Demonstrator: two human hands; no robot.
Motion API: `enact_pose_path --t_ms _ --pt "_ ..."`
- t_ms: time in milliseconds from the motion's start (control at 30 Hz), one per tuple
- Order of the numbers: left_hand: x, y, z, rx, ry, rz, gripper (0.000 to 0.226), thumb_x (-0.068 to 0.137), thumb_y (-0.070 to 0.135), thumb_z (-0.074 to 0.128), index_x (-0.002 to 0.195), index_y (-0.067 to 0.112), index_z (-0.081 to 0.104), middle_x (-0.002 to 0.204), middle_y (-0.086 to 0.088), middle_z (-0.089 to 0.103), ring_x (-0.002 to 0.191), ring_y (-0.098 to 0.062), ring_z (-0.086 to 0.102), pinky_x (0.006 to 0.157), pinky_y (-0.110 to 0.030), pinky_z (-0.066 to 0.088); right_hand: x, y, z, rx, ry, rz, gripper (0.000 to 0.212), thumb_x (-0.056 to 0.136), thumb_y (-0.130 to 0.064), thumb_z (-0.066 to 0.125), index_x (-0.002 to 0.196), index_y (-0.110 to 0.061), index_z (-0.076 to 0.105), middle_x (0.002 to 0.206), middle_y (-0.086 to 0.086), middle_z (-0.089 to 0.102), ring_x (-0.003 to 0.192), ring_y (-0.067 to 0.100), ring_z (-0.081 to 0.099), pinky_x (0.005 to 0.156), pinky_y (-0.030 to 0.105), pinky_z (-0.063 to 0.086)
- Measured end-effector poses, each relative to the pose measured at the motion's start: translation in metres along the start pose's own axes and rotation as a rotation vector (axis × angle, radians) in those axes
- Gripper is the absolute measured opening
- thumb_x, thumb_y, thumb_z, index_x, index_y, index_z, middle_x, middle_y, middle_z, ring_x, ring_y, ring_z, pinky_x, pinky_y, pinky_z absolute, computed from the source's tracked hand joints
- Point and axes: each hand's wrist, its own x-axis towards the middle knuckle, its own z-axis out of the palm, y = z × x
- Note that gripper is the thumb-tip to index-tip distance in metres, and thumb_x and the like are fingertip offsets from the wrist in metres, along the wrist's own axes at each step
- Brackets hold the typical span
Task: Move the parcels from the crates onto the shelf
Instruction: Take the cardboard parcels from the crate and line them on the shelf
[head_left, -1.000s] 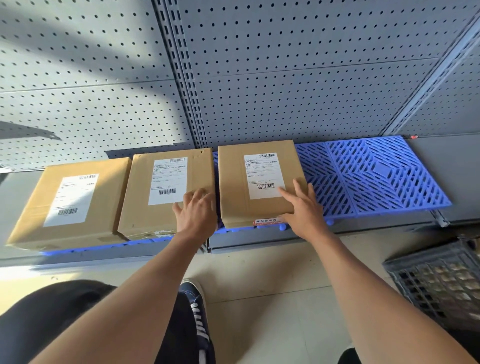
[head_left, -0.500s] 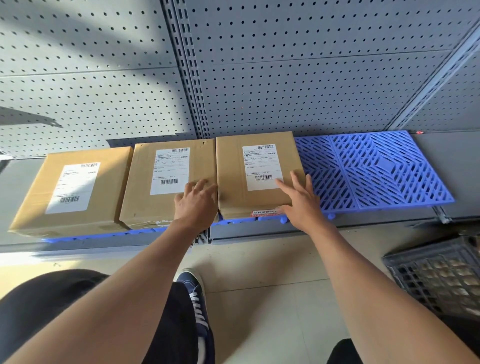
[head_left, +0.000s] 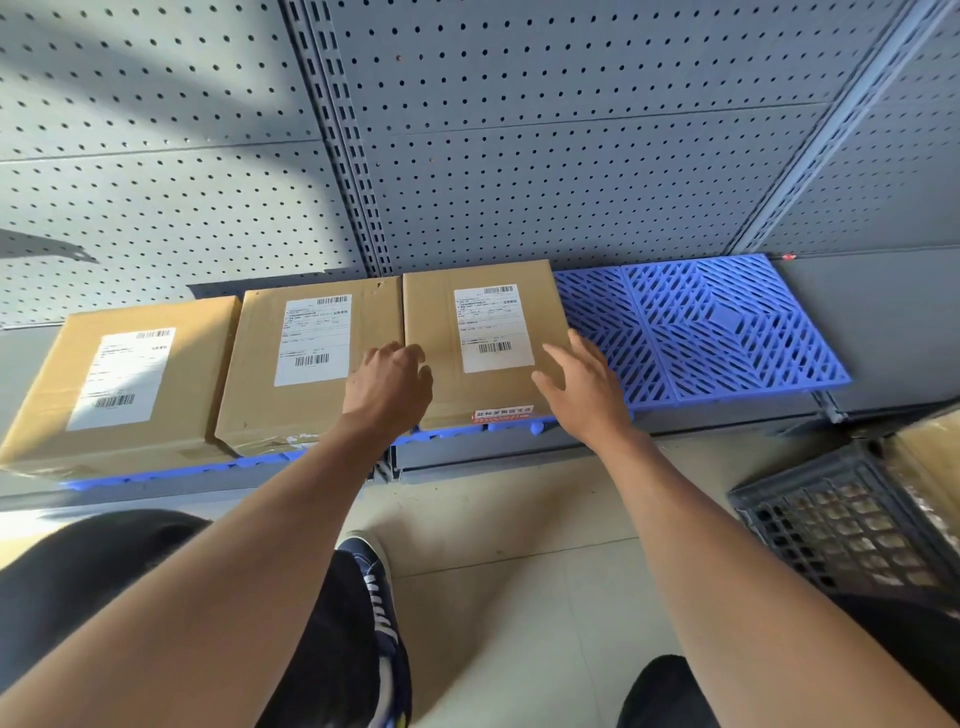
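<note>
Three brown cardboard parcels with white labels lie side by side on the low shelf (head_left: 883, 322): a left parcel (head_left: 124, 384), a middle parcel (head_left: 306, 358) and a right parcel (head_left: 483, 343). The right parcel rests on a blue plastic grid mat (head_left: 717, 327) and butts against the middle one. My left hand (head_left: 387, 387), fingers loosely curled, rests at the right parcel's left front corner. My right hand (head_left: 582, 387), fingers spread and straight, lies flat on that parcel's right front corner.
A dark plastic crate (head_left: 852, 525) stands on the floor at the right with another brown parcel (head_left: 930, 462) in it. Grey pegboard (head_left: 519, 145) backs the shelf. My knees and a blue shoe (head_left: 376, 582) are below on the tiled floor.
The right parcel has slid back and left, closing the gap to the middle parcel. Both hands moved along with it; the right hand's fingers have lifted slightly.
</note>
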Motion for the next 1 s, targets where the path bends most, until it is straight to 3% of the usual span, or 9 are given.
enact_pose_path --t_ms 133,300,467,567,667,833,967,1000 --pt "-0.012 0.045 -0.016 0.028 0.012 0.151 0.030 0.102 0.034 0.047 0.120 0.020 0.067 0.114 -0.006 0.068 0.094 -0.028 0.065 0.076 -0.043 0.059 -0.028 0.006 -0.032 0.010 0.007 0.020 0.048 0.106 -0.031 0.049 0.152 -0.018 0.046 0.165 0.007 0.030 0.150 0.028 0.029 0.116 0.048 0.029" --pt "-0.044 0.109 -0.031 0.027 0.009 0.247 0.027 0.098 0.034 0.046 0.108 0.023 0.069 0.106 -0.002 0.069 0.093 -0.029 0.064 0.078 -0.040 0.057 -0.080 0.025 -0.083 0.010 0.069 -0.012 0.044 0.105 -0.027 0.052 0.148 -0.019 0.051 0.155 0.001 0.046 0.140 0.026 0.042 0.107 0.039 0.037" --pt "-0.089 0.168 -0.033 0.071 -0.008 0.396 0.024 0.100 0.033 0.044 0.105 0.025 0.066 0.106 0.000 0.069 0.087 -0.027 0.062 0.069 -0.034 0.048 -0.144 0.064 -0.129 0.016 0.128 0.022 0.044 0.105 -0.027 0.052 0.148 -0.017 0.051 0.152 0.002 0.050 0.139 0.027 0.045 0.110 0.043 0.039" --pt "-0.111 0.200 -0.032 0.098 -0.040 0.444 0.023 0.100 0.034 0.044 0.106 0.026 0.065 0.107 -0.004 0.069 0.080 -0.026 0.054 0.069 -0.033 0.047 -0.189 0.092 -0.150 0.021 0.173 0.084 0.043 0.105 -0.027 0.052 0.146 -0.016 0.053 0.145 0.003 0.057 0.132 0.027 0.051 0.102 0.039 0.042" --pt "-0.133 0.238 -0.036 0.099 -0.088 0.524 0.030 0.097 0.042 0.040 0.110 0.030 0.064 0.110 -0.003 0.070 0.089 -0.030 0.060 0.081 -0.039 0.054 -0.237 0.120 -0.165 0.039 0.214 0.180 0.043 0.103 -0.027 0.054 0.144 -0.018 0.055 0.140 0.004 0.061 0.131 0.028 0.052 0.102 0.040 0.044" --pt "-0.168 0.309 -0.040 0.051 -0.075 0.711 0.029 0.099 0.045 0.049 0.123 0.034 0.062 0.124 0.002 0.067 0.111 -0.031 0.063 0.092 -0.042 0.051 -0.299 0.147 -0.193 0.086 0.334 0.308 0.042 0.102 -0.031 0.055 0.142 -0.021 0.057 0.143 -0.001 0.060 0.133 0.023 0.051 0.110 0.038 0.041" --pt "-0.188 0.353 -0.030 -0.037 -0.126 0.821 0.029 0.099 0.043 0.048 0.119 0.032 0.065 0.121 0.001 0.069 0.112 -0.032 0.063 0.090 -0.042 0.053 -0.341 0.166 -0.213 0.077 0.331 0.428 0.026 0.102 -0.030 0.050 0.120 -0.020 0.065 0.114 0.001 0.067 0.108 0.026 0.062 0.083 0.030 0.043" --pt "-0.193 0.364 -0.027 -0.058 -0.158 0.837 0.030 0.098 0.043 0.046 0.117 0.032 0.066 0.119 0.000 0.069 0.110 -0.033 0.064 0.088 -0.043 0.054 -0.353 0.173 -0.218 0.075 0.336 0.465 0.025 0.103 -0.027 0.049 0.120 -0.020 0.065 0.112 0.002 0.066 0.103 0.026 0.062 0.083 0.031 0.045"
